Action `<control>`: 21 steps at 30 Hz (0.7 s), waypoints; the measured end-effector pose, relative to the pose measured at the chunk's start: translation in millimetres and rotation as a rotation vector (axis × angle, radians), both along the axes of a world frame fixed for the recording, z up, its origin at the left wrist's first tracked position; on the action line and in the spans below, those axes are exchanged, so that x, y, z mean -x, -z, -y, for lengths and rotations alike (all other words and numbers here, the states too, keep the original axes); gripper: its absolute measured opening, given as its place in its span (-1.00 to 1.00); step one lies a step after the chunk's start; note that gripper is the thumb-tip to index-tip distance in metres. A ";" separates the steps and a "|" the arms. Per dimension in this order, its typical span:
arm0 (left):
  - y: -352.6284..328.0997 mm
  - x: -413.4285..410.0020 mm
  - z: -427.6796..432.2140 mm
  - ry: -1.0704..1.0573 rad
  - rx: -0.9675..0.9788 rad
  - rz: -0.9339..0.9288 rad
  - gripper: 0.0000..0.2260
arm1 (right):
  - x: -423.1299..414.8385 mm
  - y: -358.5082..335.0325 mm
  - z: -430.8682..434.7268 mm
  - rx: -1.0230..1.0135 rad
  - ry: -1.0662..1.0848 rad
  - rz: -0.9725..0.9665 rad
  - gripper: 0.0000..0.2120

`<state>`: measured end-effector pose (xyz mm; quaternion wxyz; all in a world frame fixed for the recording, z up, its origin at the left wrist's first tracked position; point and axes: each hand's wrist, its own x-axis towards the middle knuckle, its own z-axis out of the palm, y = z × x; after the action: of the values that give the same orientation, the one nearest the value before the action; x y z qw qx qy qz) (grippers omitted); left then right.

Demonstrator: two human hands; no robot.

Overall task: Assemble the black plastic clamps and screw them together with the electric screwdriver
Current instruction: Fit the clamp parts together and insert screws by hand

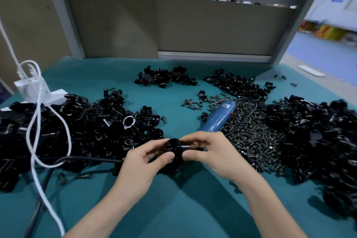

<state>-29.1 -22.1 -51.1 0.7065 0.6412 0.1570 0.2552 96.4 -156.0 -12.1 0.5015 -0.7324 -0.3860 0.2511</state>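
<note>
Both hands meet above the teal table near its middle. My left hand (pixel 143 162) grips a black plastic clamp (pixel 173 148) from the left, thumb against its lower side. My right hand (pixel 210 150) pinches the clamp's right end between thumb and fingers. The blue electric screwdriver (pixel 218 117) lies on the table just beyond my right hand, its tip hidden behind my fingers. A heap of dark screws (pixel 257 133) lies to its right.
Large piles of black clamp parts lie at the left (pixel 77 125) and right (pixel 324 141), smaller ones at the back (pixel 164 77). White cords (pixel 36 121) and a black cable (pixel 87 158) cross the left side. A grey partition (pixel 212 25) stands behind the table.
</note>
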 end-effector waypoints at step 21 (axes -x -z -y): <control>3.8 0.6 -2.9 -0.013 -0.016 -0.062 -0.77 | -37.2 -30.8 47.1 0.029 0.477 0.153 -0.82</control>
<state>-29.7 -19.2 -54.9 0.6944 0.6535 0.1809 0.2409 133.5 -203.1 18.7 0.5054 -0.8267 -0.2357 0.0748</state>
